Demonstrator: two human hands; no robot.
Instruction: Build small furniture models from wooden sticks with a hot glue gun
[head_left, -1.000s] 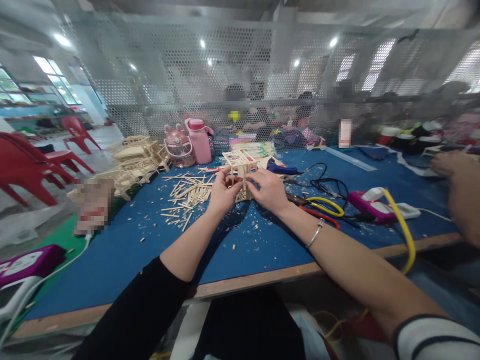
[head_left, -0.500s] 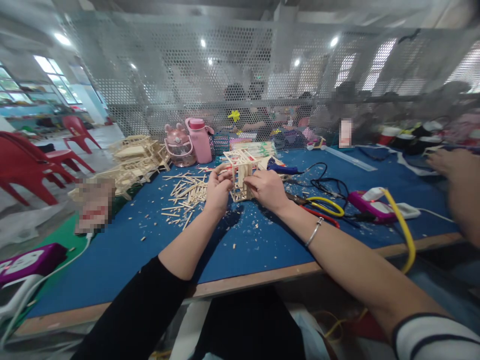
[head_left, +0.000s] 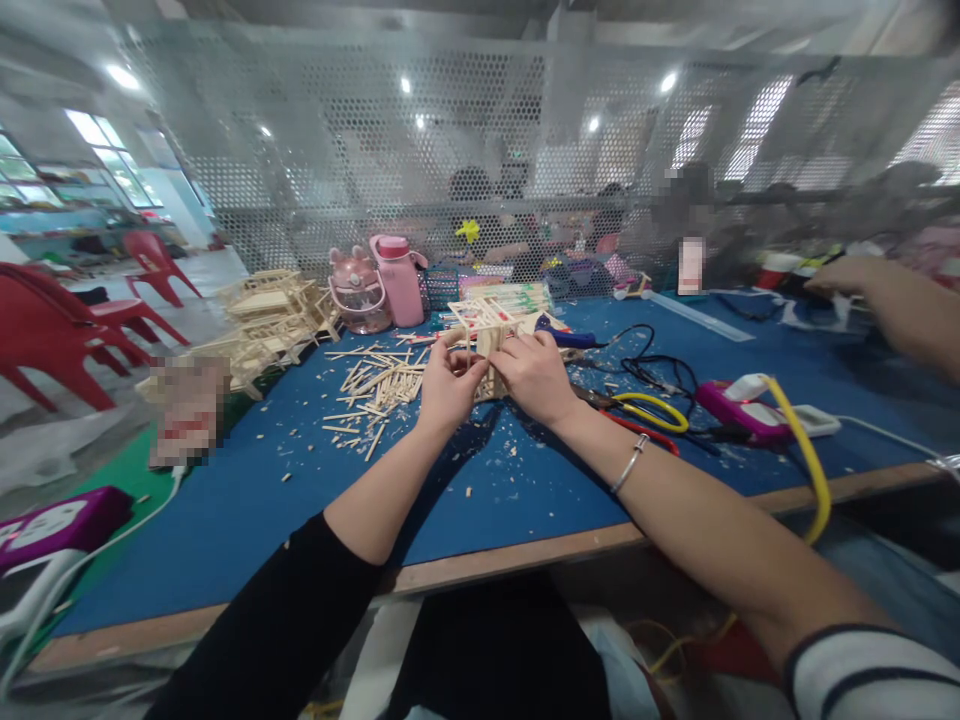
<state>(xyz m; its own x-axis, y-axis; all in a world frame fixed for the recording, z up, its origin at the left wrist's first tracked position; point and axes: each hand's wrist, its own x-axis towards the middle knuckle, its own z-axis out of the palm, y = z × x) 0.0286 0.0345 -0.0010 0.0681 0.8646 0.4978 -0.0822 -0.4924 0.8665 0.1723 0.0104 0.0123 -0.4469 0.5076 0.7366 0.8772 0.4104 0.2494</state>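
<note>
A small frame of pale wooden sticks (head_left: pixel 487 345) stands on the blue table between my hands. My left hand (head_left: pixel 448 382) grips its left side, with the thumb reaching across the front. My right hand (head_left: pixel 534 375) is closed on the right side, its fingertips near the left thumb. The fingers cover much of the frame's lower part. Loose wooden sticks (head_left: pixel 382 385) lie scattered to the left of my left hand. Behind my right hand rests a blue glue gun (head_left: pixel 566 337).
Yellow-and-red-handled pliers (head_left: pixel 652 412) and a purple power strip (head_left: pixel 750 412) lie to the right. Pink bottles (head_left: pixel 401 285) stand behind, and stacked stick models (head_left: pixel 274 310) at the left. Another person's hand (head_left: pixel 844 275) reaches in from the right.
My left hand has shifted right, its thumb now over the frame's front and close to my right fingers. The other person's hand at the right has moved left and up.
</note>
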